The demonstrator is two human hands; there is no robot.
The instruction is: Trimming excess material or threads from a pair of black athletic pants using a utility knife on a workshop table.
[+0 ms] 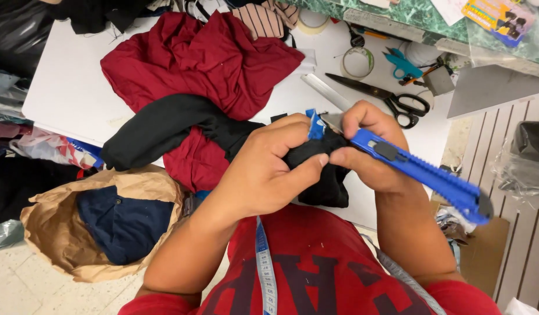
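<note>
My left hand [269, 169] pinches a fold of black fabric [164, 125] just in front of my chest. My right hand [368, 149] grips a blue utility knife [421, 172], its blade end pointed at the pinched fold where a small blue tag shows. The two hands touch at the fingertips over the cloth. The black fabric trails left across a crumpled dark red garment [205, 64] on the white table [65, 87]. A measuring tape [265, 265] hangs around my neck over a red shirt.
Black-handled scissors [392, 99], small teal scissors [402, 63], a metal ruler and tape rolls [357, 61] lie at the table's back right. A brown paper bag [59, 233] holding dark blue cloth sits on the floor at left. Slatted boards stand at right.
</note>
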